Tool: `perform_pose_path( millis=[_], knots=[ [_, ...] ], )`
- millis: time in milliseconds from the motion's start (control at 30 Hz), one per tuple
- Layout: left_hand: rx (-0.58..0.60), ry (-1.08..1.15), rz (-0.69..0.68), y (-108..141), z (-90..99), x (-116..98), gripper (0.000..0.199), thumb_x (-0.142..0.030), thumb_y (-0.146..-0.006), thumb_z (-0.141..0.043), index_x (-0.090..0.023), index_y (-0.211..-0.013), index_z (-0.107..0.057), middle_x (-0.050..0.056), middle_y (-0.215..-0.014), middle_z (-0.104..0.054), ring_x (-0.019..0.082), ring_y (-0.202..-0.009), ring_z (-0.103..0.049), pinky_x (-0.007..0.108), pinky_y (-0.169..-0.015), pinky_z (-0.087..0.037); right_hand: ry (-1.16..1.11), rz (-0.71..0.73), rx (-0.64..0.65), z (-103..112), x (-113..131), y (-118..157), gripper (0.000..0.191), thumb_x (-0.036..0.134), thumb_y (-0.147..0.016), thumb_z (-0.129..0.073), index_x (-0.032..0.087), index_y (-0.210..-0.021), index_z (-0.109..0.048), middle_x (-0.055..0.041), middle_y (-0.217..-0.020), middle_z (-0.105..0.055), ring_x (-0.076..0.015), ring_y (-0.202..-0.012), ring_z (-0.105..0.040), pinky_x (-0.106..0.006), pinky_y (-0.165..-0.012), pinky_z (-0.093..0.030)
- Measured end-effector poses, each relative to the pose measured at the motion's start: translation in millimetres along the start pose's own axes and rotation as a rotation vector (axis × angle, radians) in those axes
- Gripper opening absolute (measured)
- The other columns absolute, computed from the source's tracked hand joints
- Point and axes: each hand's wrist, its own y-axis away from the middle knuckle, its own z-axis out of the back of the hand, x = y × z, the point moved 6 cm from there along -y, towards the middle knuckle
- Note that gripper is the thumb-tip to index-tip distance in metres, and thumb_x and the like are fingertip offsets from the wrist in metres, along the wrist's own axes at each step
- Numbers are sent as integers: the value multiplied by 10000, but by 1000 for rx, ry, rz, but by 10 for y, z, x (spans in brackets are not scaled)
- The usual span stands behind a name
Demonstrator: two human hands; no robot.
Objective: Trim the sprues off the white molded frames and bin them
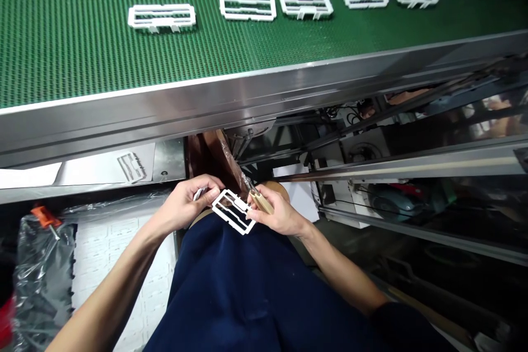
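Note:
Above my lap, a white plastic frame (234, 212) with long slots is held tilted between my hands. My left hand (192, 202) is closed, its thumb and fingers pinching at the frame's left corner. A small pale piece (199, 193) shows between the fingers of that hand; its kind is unclear. My right hand (282, 213) is closed around a tan-handled tool (264, 203), with its thumb against the frame's right end. The tool's metal end points up and away, near the frame's upper edge; its exact kind cannot be made out.
Several similar white frames (247, 5) lie in a row on the green conveyor belt (82, 60). The metal conveyor edge (231, 99) runs across ahead. Another frame (132, 167) rests on paper at left. Below it is a plastic-lined box (124, 242) of white parts. Metal rails (433, 168) stand at right.

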Motion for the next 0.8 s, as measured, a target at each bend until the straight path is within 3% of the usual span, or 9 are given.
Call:
perform_pose_path(
  millis=[100, 267, 400, 567, 800],
  knots=[
    [-35, 110, -59, 24, -36, -26, 176, -304, -839, -556, -158, -747, -591, 104, -1106, -582, 229, -930, -558, 295, -784, -421, -50, 5, 28, -56, -99, -9, 240, 262, -735, -637, 183, -891, -473, 25, -772, -492, -94, -691, -522, -241, -665, -471],
    [126, 259, -75, 81, -214, -99, 165, -277, -860, -526, -157, -753, -561, 75, -896, -612, 192, -776, -561, 284, -688, -430, -121, 26, 100, -200, -272, 10, 274, 293, -742, -646, 174, -911, -466, 14, -811, -495, -100, -733, -517, -246, -704, -458],
    [206, 111, -107, 113, -313, -167, 190, -270, -877, -490, -152, -744, -556, 73, -847, -602, 194, -773, -551, 297, -715, -413, -48, 30, 121, -260, -383, 61, 287, 303, -747, -644, 163, -944, -489, 9, -821, -520, -98, -721, -508, -238, -695, -439],
    [218, -100, -128, 120, -356, -209, 194, -277, -894, -446, -160, -772, -542, 59, -842, -588, 178, -744, -536, 282, -684, -397, 73, 12, 136, -232, -374, 123, 282, 280, -760, -620, 168, -987, -495, -18, -885, -585, -124, -780, -556, -251, -721, -445],
    [183, -318, -128, 126, -360, -272, 169, -244, -890, -417, -172, -783, -526, 28, -783, -572, 166, -688, -522, 267, -628, -371, 350, 51, 87, 66, -124, 245, 332, 239, -778, -579, 185, -1089, -473, -30, -945, -625, -142, -829, -590, -277, -776, -449]
  ],
)
